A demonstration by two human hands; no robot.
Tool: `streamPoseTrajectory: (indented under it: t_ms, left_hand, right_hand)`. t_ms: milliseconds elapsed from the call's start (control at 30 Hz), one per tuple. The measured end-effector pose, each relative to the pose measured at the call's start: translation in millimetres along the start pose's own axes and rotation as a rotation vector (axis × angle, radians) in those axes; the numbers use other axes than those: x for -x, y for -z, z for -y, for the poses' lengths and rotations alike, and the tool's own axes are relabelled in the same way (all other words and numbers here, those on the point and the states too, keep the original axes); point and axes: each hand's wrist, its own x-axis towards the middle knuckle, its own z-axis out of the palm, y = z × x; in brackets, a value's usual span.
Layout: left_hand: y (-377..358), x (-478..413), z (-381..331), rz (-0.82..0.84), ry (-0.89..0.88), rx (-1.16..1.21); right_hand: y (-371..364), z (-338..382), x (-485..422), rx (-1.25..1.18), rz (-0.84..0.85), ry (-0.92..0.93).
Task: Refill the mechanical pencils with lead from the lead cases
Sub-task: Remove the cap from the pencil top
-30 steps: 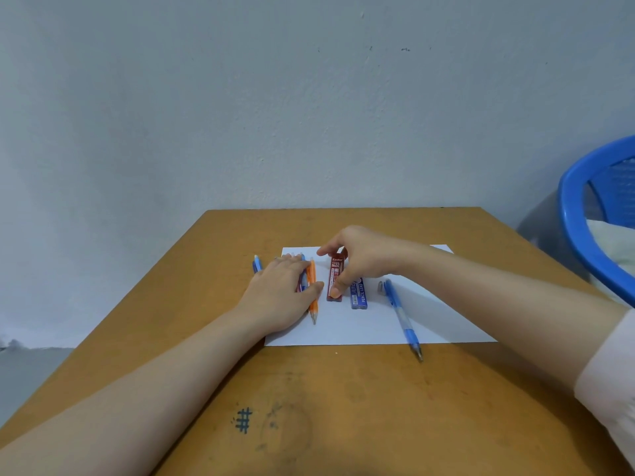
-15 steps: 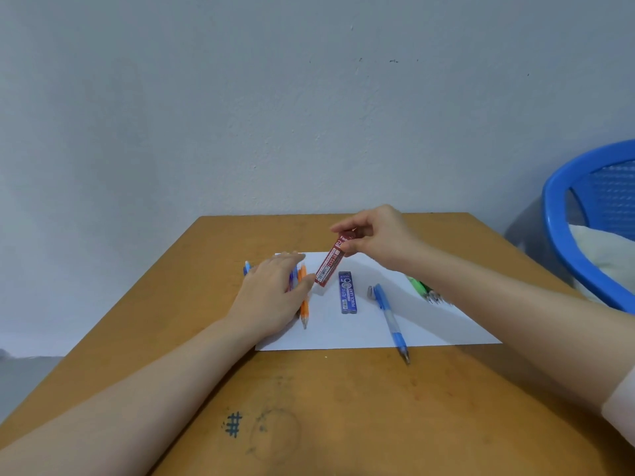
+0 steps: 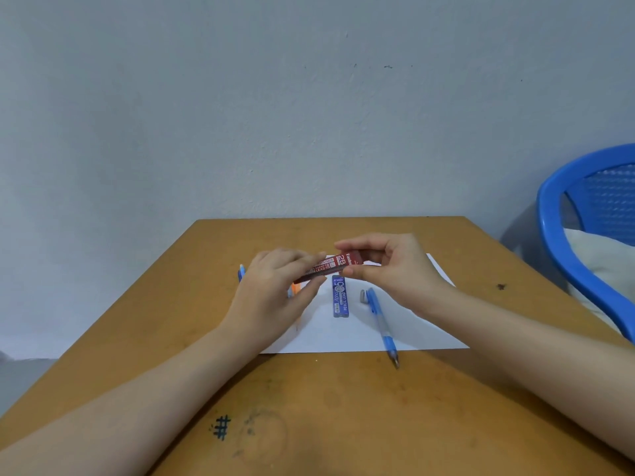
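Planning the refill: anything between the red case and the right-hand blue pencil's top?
Nothing visible: left hand and right hand hold the red case aloft; the blue case lies beside the blue pencil.

1. One view, worn on the person's head, above the near edge of the table [image 3: 343, 407].
2. It faces forward and slightly down, toward the wall [image 3: 309, 115].
3. The left hand [image 3: 271, 300] and right hand [image 3: 398, 269] are near, centred.

red lead case [image 3: 328, 267] reads "2b", blue lead case [image 3: 340, 297] "pencil lead", table [image 3: 343, 407] "#".
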Motion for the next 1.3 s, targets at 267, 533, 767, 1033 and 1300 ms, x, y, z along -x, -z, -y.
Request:
streamPoseTrajectory:
  t_ms: [267,533,767,1033,1300]
  left_hand:
    - [2.7,-1.4,4.2,0.052,0.093,0.112]
    - [5.0,-1.2,-1.7,0.068,0.053,0.107]
    - [3.7,-0.5,-2.6,0.065,0.055,0.082]
    - [3.9,-0.8,-3.2,0.070,0.061,0.087]
    - [3.0,-2.4,-5.8,-0.058,0.100,0.158]
  right_hand:
    - [10.7,-8.7,0.2,0.100,-0.105,0.117]
    - [11.3,-6.4,2.0,0.202,-0.087,0.172]
    - [13.7,-5.2,2.1,0.262,-0.058,0.221]
    - [13.7,-11.3,0.0,0.186,-0.070,0.207]
    - [4.2,-11.5,5.8,-0.231,-0.045,0.032]
